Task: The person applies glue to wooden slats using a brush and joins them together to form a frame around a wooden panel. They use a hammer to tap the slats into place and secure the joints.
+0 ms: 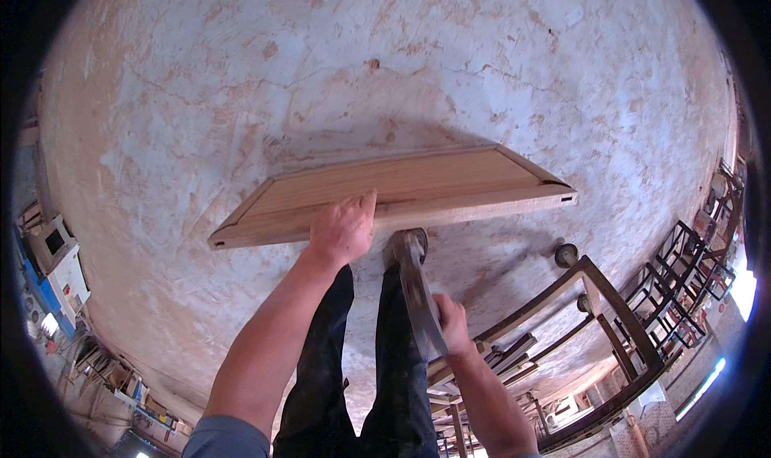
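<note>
A framed wooden panel (385, 181) lies across the floor ahead of me, its thick near rail facing me. Small dark slots show at both ends of that rail. My left hand (344, 226) is closed over the rail, left of its middle. To the right, my right hand (452, 323) is closed at the side of a long grey-brown bar (419, 289), smeared by motion. The bar reaches from the hand to just below the panel, where a dark round piece (413, 241) shows at its far end. Whether that piece belongs to the bar I cannot tell.
A frame (634, 323) with caster wheels (566, 255) stands close on my right. Dark metal racks (683, 265) are farther right. A white cabinet (60, 257) and piled clutter (112, 374) line the left side. My dark-trousered legs (397, 361) are beneath my arms.
</note>
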`<state>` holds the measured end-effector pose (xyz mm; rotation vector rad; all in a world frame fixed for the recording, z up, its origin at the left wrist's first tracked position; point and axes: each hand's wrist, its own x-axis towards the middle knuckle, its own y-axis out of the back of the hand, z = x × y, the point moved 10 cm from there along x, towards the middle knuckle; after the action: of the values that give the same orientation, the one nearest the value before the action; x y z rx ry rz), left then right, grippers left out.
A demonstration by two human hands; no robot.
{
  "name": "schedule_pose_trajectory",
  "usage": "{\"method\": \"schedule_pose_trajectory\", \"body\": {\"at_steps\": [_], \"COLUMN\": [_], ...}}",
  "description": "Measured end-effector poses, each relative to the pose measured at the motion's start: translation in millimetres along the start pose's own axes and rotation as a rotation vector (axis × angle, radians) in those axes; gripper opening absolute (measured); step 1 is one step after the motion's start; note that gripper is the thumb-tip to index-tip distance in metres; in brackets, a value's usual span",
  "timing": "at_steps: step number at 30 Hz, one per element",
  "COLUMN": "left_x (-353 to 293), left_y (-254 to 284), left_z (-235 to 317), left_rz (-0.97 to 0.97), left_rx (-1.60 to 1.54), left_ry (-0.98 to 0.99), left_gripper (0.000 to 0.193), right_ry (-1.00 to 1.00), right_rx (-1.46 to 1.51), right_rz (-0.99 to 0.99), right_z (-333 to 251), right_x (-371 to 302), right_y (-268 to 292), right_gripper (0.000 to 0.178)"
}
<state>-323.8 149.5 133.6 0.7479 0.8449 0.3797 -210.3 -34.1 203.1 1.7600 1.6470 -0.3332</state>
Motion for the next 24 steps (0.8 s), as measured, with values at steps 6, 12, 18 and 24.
{"method": "schedule_pose_trajectory", "body": {"at_steps": [6, 12, 18, 24], "left_x": [-5, 0, 6, 1], "left_y": [-23, -6, -13, -7], "left_z": [-8, -3, 4, -1], "left_rz": [0.118, -0.044, -0.108, -0.013], "left_rx": [0.028, 0.036, 0.147, 0.129], "left_ry": [-0.062, 0.036, 0.047, 0.011], "left_gripper": [0.037, 0.044, 0.049, 0.047], "right_ry": [-0.167, -0.126, -0.455, -0.213], "right_rx": [-0.046, 0.25, 0.519, 0.59], "right_rz": [-0.001, 0.434, 0.615, 0.747], "right_z": [21, 52, 109, 74], "right_x": [-4, -44, 2, -36], "right_y": [-1, 96, 131, 145], "right_gripper": [0.036, 0.027, 0.032, 0.038]}}
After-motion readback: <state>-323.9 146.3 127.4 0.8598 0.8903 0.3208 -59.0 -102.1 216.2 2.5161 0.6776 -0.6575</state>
